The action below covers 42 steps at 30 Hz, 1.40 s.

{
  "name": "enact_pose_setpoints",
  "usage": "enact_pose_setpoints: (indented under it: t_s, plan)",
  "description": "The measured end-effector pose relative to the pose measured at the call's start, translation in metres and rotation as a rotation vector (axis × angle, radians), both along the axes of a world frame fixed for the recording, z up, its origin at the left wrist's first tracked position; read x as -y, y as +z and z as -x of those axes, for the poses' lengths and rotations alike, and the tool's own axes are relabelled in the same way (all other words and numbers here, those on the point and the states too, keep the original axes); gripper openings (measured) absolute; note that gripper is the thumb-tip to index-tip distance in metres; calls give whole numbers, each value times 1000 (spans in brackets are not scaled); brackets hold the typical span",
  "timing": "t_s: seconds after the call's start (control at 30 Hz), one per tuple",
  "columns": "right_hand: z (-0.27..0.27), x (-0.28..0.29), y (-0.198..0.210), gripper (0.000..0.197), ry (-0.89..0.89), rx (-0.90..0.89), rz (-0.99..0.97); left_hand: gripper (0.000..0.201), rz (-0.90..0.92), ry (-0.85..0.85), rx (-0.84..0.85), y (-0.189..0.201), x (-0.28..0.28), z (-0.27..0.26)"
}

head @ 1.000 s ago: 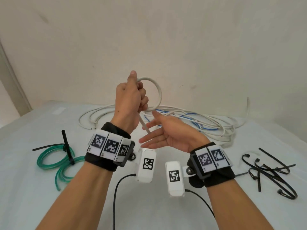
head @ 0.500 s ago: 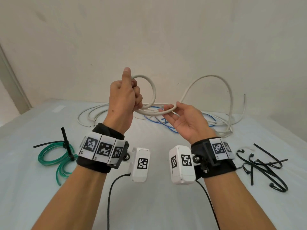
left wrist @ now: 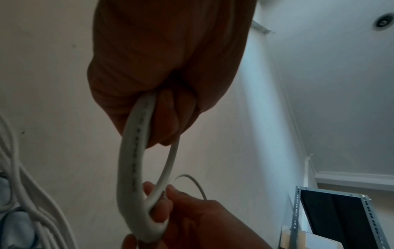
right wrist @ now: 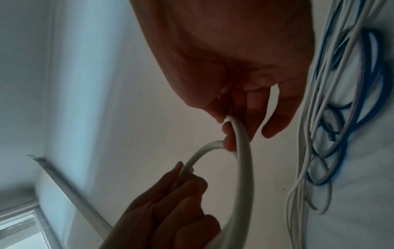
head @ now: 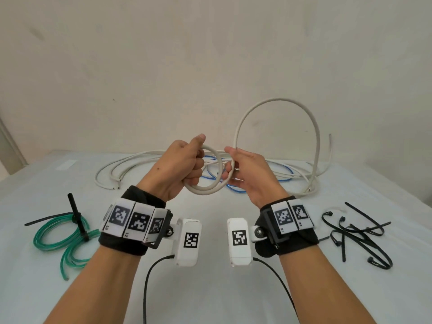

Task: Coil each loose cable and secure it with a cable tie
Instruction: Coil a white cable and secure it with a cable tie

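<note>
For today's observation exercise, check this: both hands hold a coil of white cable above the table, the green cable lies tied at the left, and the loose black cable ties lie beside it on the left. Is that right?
One detail is wrong. The head view shows the black cable ties on the right, far from the green cable. Left hand and right hand do hold the white cable.
</note>
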State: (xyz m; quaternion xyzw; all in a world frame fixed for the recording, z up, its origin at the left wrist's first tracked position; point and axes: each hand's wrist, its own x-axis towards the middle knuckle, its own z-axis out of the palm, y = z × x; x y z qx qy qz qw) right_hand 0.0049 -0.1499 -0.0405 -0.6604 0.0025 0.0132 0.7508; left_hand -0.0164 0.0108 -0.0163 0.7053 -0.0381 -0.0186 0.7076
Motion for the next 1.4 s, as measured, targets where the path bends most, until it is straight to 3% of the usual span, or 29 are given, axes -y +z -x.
enact_pose_setpoints:
  t_s: [0.17,0.37,0.6,0.67,0.73,0.87,1.0,1.13,1.23,1.4]
  plan:
    - [-5,2,-2,26,-55,37,86,47,-24,-53,-50,-2,-2,-4]
    - [-11,-3,-4,34,-124,115,243,48,-207,-106,-11,-4,3,0]
    - [-16,-1,-10,35,-192,103,261,45,-272,-140,-39,-16,23,2]
    - [-16,-2,-7,32,-179,93,170,46,-271,-143,-67,-18,26,3]
    - [-14,1,0,32,-138,36,-43,45,-259,-137,-80,-20,26,2]
    - [-9,11,5,60,39,-99,-451,42,-159,-131,-122,-22,20,-2]
    - [-10,9,6,99,135,-140,-495,41,-148,-100,-174,-26,21,-3]
    - [-8,9,8,114,223,-152,-570,42,-192,-72,-175,-30,19,-5]
    - [-8,12,8,116,302,-177,-650,44,-221,-50,-133,-31,17,-8]
    - [-6,5,5,90,381,-218,-713,37,-132,-11,-101,-33,19,-7]
